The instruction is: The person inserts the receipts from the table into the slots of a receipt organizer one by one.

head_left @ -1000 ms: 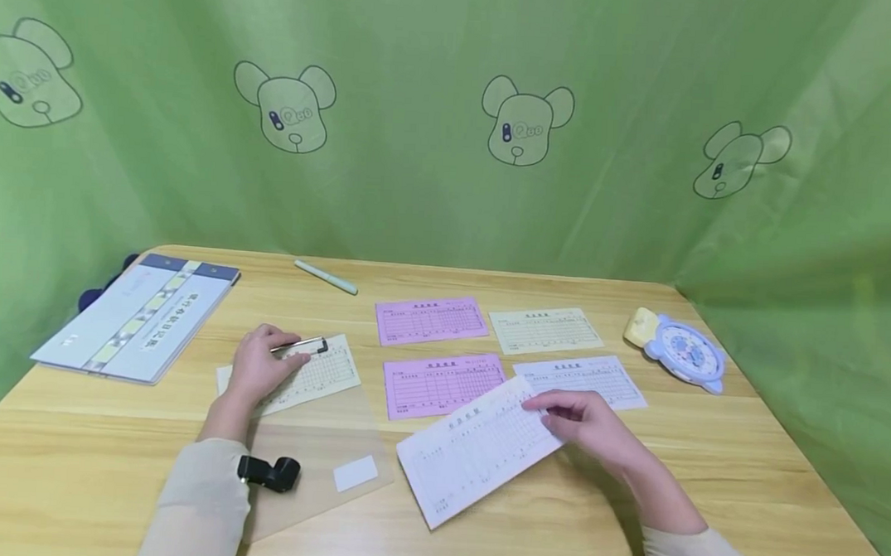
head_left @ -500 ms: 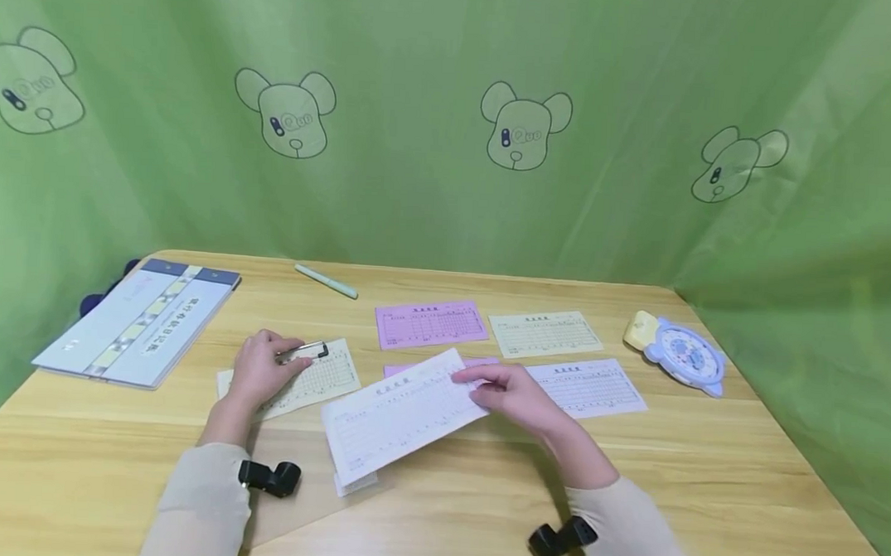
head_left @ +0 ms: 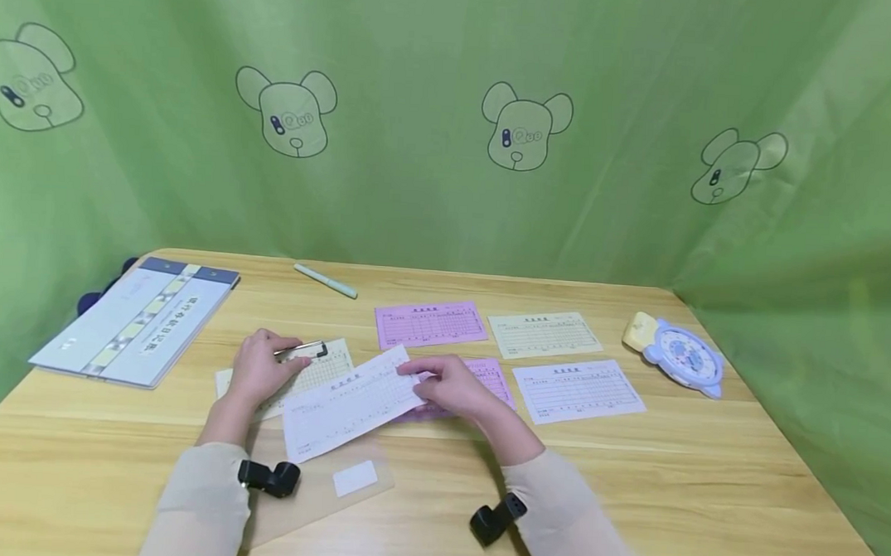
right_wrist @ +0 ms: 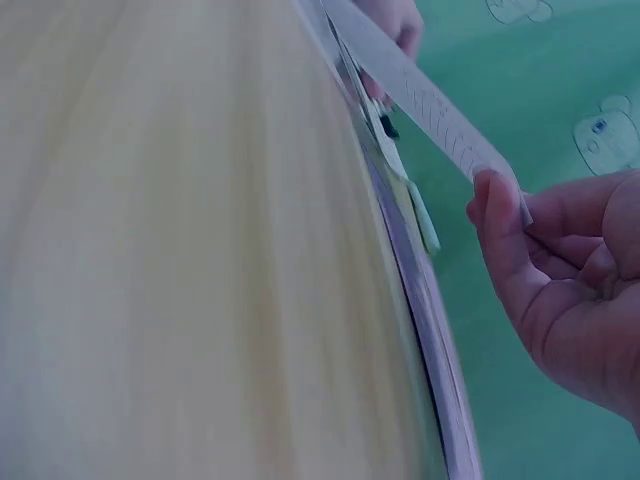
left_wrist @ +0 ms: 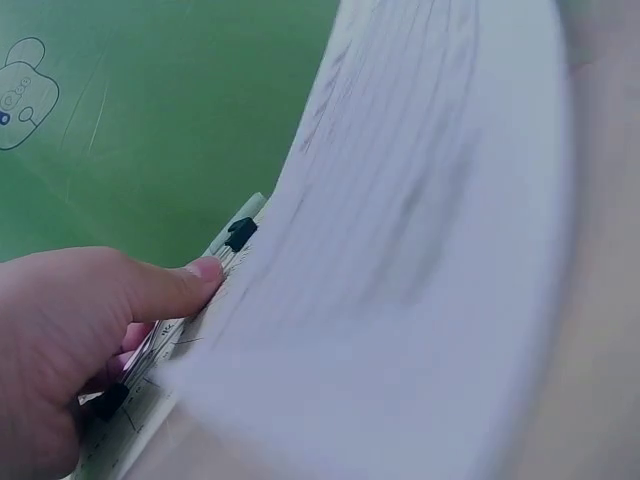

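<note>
My left hand (head_left: 262, 371) grips the metal clip (head_left: 304, 349) of a see-through clipboard (head_left: 304, 504). In the left wrist view the thumb lies on the clip, between its black ends, and the other fingers are mostly hidden. Under the clip lies a pale yellow-green printed form (head_left: 325, 371). Held up over this form and the board, a white printed form (head_left: 350, 408) is pinched at its right end between the thumb and fingers of my right hand (head_left: 451, 388). Whether it is a single sheet or several I cannot tell.
Two purple forms (head_left: 428, 324), a pale green form (head_left: 546, 334) and a white-blue form (head_left: 578, 392) lie on the wooden table (head_left: 630, 502). A blue folder (head_left: 133, 322) is at left, a pen (head_left: 326, 280) behind, a blue clock-like item (head_left: 684, 355) at right.
My right hand has carried the white form leftward, from in front of the loose forms to over the clipboard. My left hand has kept its grip on the clip.
</note>
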Action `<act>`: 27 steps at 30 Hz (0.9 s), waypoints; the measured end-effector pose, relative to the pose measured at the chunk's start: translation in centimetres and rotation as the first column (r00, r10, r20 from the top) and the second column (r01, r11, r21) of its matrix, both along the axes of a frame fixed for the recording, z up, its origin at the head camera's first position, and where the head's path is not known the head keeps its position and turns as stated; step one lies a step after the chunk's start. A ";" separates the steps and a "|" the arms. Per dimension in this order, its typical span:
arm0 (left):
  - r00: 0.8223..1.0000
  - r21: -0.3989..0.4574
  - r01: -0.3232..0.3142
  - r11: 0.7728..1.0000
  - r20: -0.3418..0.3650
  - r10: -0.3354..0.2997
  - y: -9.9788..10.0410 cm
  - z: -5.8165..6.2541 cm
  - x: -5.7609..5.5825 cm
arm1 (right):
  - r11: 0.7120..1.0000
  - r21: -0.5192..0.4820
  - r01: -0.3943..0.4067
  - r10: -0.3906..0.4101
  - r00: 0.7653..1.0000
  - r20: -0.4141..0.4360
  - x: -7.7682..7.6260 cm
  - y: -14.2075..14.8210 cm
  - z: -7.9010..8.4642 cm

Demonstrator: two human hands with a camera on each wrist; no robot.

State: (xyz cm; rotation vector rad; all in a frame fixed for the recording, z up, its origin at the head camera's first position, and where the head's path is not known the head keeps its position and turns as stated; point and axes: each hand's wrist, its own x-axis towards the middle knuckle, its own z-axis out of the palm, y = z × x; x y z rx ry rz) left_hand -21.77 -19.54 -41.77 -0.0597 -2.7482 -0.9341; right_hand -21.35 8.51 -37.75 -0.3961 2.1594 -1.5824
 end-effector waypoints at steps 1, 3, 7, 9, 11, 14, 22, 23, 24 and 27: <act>1.000 0.000 -0.001 1.000 0.007 0.001 0.0 0.0 0.0 | 1.000 0.001 -0.007 0.007 1.000 -0.002 0.0 -0.5 -0.1; 1.000 0.001 -0.005 1.000 0.021 0.005 0.0 0.1 0.0 | 1.000 0.008 -0.013 0.013 1.000 -0.023 0.0 -1.5 -0.3; 0.999 0.000 -0.011 1.000 0.040 0.011 0.1 0.3 0.0 | 0.999 0.037 0.015 -0.013 0.999 -0.049 0.2 -3.4 -0.4; 0.999 -0.007 -0.013 1.000 0.039 0.013 0.1 0.3 0.0 | 0.999 0.032 0.037 -0.036 0.999 -0.035 0.3 -4.3 -0.5; 0.999 -0.020 -0.016 1.000 0.036 0.016 0.1 0.3 0.0 | 0.998 0.008 0.059 -0.059 0.998 0.008 0.4 -5.1 -0.7; 0.999 -0.034 -0.014 0.999 0.038 0.015 0.2 0.3 0.0 | 0.995 -0.042 0.088 -0.085 0.993 0.081 0.5 -6.0 -1.0; 0.998 -0.045 -0.013 0.999 0.057 0.015 0.3 0.5 0.1 | 0.987 -0.091 0.131 -0.114 0.978 0.175 0.5 -7.3 -1.6; 0.998 -0.044 -0.012 0.999 0.057 0.015 0.3 0.5 0.1 | 0.987 -0.093 0.133 -0.115 0.977 0.177 0.5 -7.4 -1.7; 0.998 -0.043 -0.011 0.999 0.056 0.014 0.3 0.5 0.2 | 0.986 -0.096 0.136 -0.118 0.977 0.177 0.4 -7.5 -1.7; 0.998 -0.042 -0.006 0.999 0.056 0.008 0.3 0.6 0.2 | 0.984 -0.105 0.143 -0.124 0.978 0.170 0.4 -7.5 -2.1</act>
